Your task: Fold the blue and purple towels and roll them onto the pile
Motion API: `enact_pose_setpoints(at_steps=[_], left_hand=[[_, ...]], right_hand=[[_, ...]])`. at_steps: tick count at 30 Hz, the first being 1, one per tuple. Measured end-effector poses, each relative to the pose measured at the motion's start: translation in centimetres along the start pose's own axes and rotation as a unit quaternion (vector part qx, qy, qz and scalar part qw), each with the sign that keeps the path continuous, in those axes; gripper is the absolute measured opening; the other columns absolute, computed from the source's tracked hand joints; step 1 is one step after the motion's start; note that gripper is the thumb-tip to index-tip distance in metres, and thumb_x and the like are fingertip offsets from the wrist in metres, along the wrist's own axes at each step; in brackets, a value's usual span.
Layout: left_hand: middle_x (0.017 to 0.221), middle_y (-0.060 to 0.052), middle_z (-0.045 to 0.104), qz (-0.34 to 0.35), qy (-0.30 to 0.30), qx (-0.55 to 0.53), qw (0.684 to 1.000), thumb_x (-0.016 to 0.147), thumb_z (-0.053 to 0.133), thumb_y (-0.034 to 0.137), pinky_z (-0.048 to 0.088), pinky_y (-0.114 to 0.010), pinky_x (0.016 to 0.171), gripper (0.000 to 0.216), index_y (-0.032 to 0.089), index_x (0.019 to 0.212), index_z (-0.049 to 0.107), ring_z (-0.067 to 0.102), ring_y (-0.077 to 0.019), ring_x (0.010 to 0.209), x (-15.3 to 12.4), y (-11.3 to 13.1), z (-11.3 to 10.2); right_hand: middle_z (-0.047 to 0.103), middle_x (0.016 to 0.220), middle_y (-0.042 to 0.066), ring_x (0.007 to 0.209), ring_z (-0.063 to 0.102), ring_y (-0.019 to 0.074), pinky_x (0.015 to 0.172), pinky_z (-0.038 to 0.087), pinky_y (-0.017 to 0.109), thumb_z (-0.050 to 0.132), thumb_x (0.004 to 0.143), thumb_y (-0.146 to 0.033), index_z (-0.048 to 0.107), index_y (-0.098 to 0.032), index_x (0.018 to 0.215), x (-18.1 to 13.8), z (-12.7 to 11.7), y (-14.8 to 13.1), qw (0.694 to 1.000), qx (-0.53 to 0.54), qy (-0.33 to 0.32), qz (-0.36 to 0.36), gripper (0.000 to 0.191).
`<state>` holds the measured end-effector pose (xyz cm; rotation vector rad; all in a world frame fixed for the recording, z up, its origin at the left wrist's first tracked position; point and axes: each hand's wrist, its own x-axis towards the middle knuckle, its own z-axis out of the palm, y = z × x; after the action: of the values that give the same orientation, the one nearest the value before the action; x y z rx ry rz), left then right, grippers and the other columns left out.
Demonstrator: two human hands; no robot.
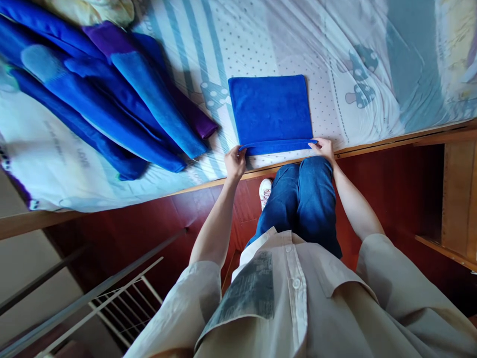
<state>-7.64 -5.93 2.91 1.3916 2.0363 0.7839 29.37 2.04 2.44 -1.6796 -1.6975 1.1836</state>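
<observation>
A blue towel (270,109) lies flat on the bed in a neat rectangle, close to the bed's front edge. Its near edge is turned up in a narrow strip. My left hand (235,162) pinches the left end of that strip between thumb and fingers. At the strip's right end, my right hand (323,148) pinches the other corner in the same way. The strip stretches straight between both hands, just above my knees.
Several long folded cloths (100,109), blue and purple, lie in a heap on the left of the bed. The patterned bedsheet (257,40) is wrinkled at right. A wooden bed rail (391,146) runs along the front. A white metal rack (126,303) stands at lower left.
</observation>
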Motion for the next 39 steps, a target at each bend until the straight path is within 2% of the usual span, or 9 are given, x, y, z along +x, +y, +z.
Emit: enact_pose_setpoints(at_steps=[2, 5, 7, 11, 16, 24, 33, 36, 39], left_hand=[[0.067, -0.001, 0.062, -0.017, 0.013, -0.004, 1.000, 0.099, 0.057, 0.030, 0.042, -0.028, 0.070, 0.023, 0.021, 0.078, 0.062, 0.060, -0.0177, 0.069, 0.1, -0.1, 0.1], [0.056, 0.003, 0.047, -0.033, 0.016, -0.004, 0.999, 0.099, 0.059, 0.033, 0.034, -0.028, 0.064, 0.037, 0.023, 0.066, 0.046, 0.049, -0.0147, 0.060, 0.3, -0.1, 0.2], [0.053, 0.004, 0.041, -0.037, 0.016, 0.001, 0.999, 0.100, 0.059, 0.034, 0.031, -0.029, 0.063, 0.041, 0.024, 0.064, 0.040, 0.045, -0.0143, 0.058, 0.3, 0.0, 0.1], [0.052, 0.005, 0.036, -0.034, 0.017, 0.008, 0.999, 0.099, 0.059, 0.033, 0.028, -0.029, 0.062, 0.042, 0.024, 0.063, 0.038, 0.039, -0.0137, 0.055, -0.2, 0.5, -0.3], [0.052, 0.005, 0.038, -0.038, 0.027, 0.003, 0.999, 0.096, 0.060, 0.033, 0.029, -0.028, 0.061, 0.041, 0.024, 0.064, 0.037, 0.039, -0.0132, 0.053, -0.8, 0.9, -0.6], [0.058, 0.004, 0.052, -0.077, 0.028, -0.010, 0.997, 0.094, 0.061, 0.033, 0.038, -0.026, 0.063, 0.020, 0.024, 0.077, 0.054, 0.051, -0.0147, 0.056, -0.6, 1.0, -0.3], [0.063, 0.001, 0.060, -0.080, 0.027, 0.025, 0.996, 0.099, 0.057, 0.037, 0.043, -0.027, 0.068, 0.024, 0.024, 0.079, 0.055, 0.061, -0.0174, 0.063, -0.4, 0.6, -0.1], [0.066, 0.000, 0.064, -0.086, 0.032, 0.023, 0.996, 0.099, 0.058, 0.039, 0.047, -0.027, 0.070, 0.021, 0.024, 0.084, 0.057, 0.065, -0.0180, 0.067, -0.4, 0.6, 0.1], [0.074, 0.000, 0.068, -0.094, 0.036, -0.002, 0.995, 0.097, 0.060, 0.036, 0.051, -0.026, 0.070, 0.013, 0.023, 0.099, 0.061, 0.067, -0.0165, 0.067, -0.7, 0.6, 0.2]], right_hand=[[0.070, 0.079, 0.006, 0.082, 0.069, 0.0262, 0.085, 0.064, 0.044, 0.072, 0.084, -0.071, 0.072, -0.022, 0.084, 0.4, 0.4, 0.8, 1.000, 0.011, 0.013, -0.007, 0.049], [0.046, 0.061, 0.000, 0.068, 0.057, 0.0209, 0.078, 0.062, 0.040, 0.070, 0.083, -0.081, 0.054, -0.026, 0.065, 0.9, 0.6, 1.5, 1.000, -0.010, 0.024, -0.017, 0.060], [0.034, 0.060, -0.003, 0.064, 0.048, 0.0174, 0.073, 0.057, 0.037, 0.067, 0.084, -0.084, 0.042, -0.026, 0.062, 1.1, 0.6, 1.6, 0.999, -0.026, 0.033, -0.024, 0.067], [0.028, 0.062, -0.003, 0.061, 0.036, 0.0143, 0.066, 0.047, 0.032, 0.056, 0.089, -0.088, 0.032, -0.026, 0.063, 1.1, 0.6, 1.1, 0.997, -0.061, 0.042, -0.029, 0.072], [0.030, 0.060, -0.003, 0.061, 0.034, 0.0142, 0.063, 0.040, 0.031, 0.056, 0.089, -0.088, 0.033, -0.026, 0.065, 1.2, 0.4, 0.5, 0.994, -0.101, 0.033, -0.025, 0.071], [0.037, 0.059, -0.001, 0.062, 0.039, 0.0153, 0.065, 0.039, 0.032, 0.060, 0.092, -0.080, 0.037, -0.025, 0.063, 1.3, 0.5, -0.3, 0.990, -0.136, 0.037, 0.018, 0.067], [0.044, 0.058, 0.000, 0.062, 0.044, 0.0165, 0.065, 0.040, 0.032, 0.061, 0.094, -0.076, 0.046, -0.024, 0.062, 1.2, 0.3, -1.0, 0.987, -0.157, 0.037, 0.025, 0.063], [0.057, 0.064, 0.003, 0.066, 0.055, 0.0191, 0.070, 0.047, 0.033, 0.060, 0.097, -0.070, 0.059, -0.022, 0.071, 1.1, 0.2, -0.9, 0.985, -0.171, 0.024, 0.010, 0.054], [0.072, 0.086, 0.010, 0.081, 0.066, 0.0236, 0.082, 0.055, 0.037, 0.057, 0.102, -0.061, 0.073, -0.020, 0.096, 0.7, 0.0, -0.8, 0.983, -0.181, 0.023, -0.029, 0.044]])
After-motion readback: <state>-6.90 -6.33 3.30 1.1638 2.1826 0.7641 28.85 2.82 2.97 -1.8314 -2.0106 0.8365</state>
